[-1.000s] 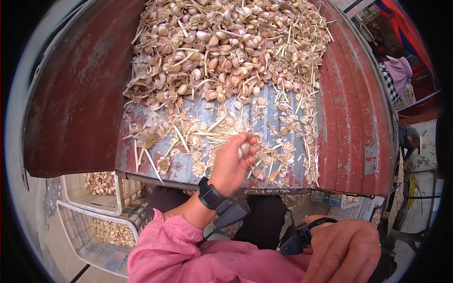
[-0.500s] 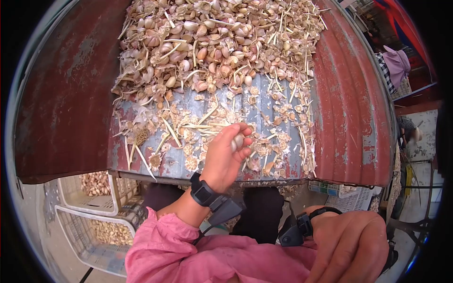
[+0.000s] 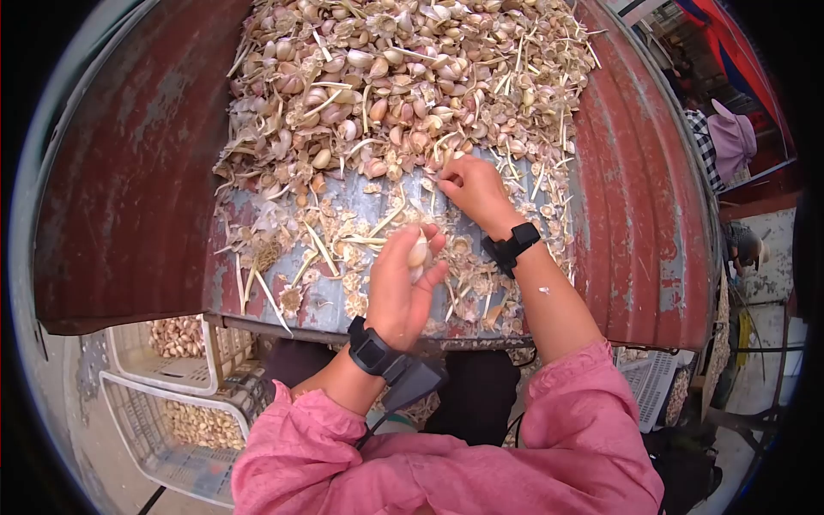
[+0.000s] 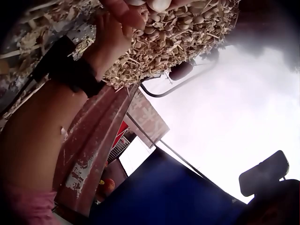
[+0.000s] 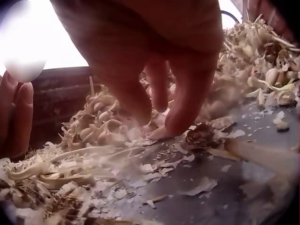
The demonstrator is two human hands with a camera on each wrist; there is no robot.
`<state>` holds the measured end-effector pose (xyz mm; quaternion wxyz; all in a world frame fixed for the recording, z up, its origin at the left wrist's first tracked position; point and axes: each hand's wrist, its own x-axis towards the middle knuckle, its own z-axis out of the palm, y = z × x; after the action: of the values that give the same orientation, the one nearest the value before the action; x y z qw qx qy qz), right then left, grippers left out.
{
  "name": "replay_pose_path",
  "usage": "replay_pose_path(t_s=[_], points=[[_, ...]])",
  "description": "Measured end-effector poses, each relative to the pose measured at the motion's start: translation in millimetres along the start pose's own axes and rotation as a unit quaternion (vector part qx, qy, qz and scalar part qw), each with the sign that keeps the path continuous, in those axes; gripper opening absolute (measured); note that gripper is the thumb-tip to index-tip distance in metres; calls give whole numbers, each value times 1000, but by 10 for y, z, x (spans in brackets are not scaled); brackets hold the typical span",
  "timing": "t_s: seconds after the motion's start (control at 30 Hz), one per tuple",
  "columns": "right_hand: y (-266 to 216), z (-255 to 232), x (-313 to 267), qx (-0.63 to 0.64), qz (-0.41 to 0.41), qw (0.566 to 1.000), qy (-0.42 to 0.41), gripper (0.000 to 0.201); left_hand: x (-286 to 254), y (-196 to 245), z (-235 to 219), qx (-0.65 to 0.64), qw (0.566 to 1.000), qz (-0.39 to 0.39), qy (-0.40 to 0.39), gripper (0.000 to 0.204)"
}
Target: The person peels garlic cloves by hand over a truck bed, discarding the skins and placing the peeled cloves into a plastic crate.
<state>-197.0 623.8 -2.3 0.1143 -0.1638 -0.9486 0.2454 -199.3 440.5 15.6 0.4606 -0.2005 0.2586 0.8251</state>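
Observation:
My left hand (image 3: 396, 296), palm up over the near part of the metal sheet, holds pale garlic cloves (image 3: 418, 252) in its curled fingers. One pale clove (image 5: 26, 44) shows large above the left fingertips in the right wrist view. Farther forward, my right hand (image 3: 479, 190) reaches down at the near edge of the garlic pile (image 3: 403, 77). In the right wrist view its fingers (image 5: 185, 101) point downward, spread apart, with their tips at the papery scraps. Dry skins and root ends (image 5: 201, 136) lie around those fingertips.
Red, peeling corrugated sheets (image 3: 639, 197) rise on both sides of the grey work surface (image 3: 343, 184). Stalks and skins litter its near part. Two plastic crates (image 3: 176, 459) of garlic stand below at left. A person in a pink hat (image 3: 731, 142) is at far right.
My right hand has moved from the lower right, near my body, forward to the edge of the pile. The left hand stays in nearly the same place, its fingers somewhat more opened around the cloves.

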Motion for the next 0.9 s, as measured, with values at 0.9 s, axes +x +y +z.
replay_pose_path(t_s=[0.9], points=[[-135, -521, -832, 777, 146, 596, -143, 42, 4, -65, 36, 34, 997, -43, -60, 15]])
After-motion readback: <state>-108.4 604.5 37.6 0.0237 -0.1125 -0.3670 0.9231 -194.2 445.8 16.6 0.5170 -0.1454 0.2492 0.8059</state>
